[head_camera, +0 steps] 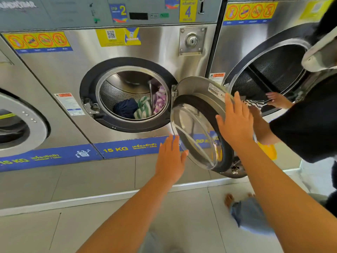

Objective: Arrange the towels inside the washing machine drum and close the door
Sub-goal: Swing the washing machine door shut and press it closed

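Observation:
The steel washing machine drum (pixel 116 92) stands open in the middle. Inside lie a dark blue towel (pixel 125 107), a green-and-white striped towel (pixel 143 107) and a purple-and-white striped towel (pixel 160 99). The round glass door (pixel 196 125) is swung out to the right on its hinge. My right hand (pixel 235 119) lies flat with fingers spread on the door's outer rim. Below the door's left edge, my left hand (pixel 170 157) hovers with fingers apart, holding nothing.
Another person in a dark top (pixel 310 125) stands at the right, hands in the neighbouring machine's open drum (pixel 269 70) with a striped cloth (pixel 253 103). A yellow bag (pixel 268 149) hangs below. A closed machine (pixel 16 125) is at left. Tiled floor below.

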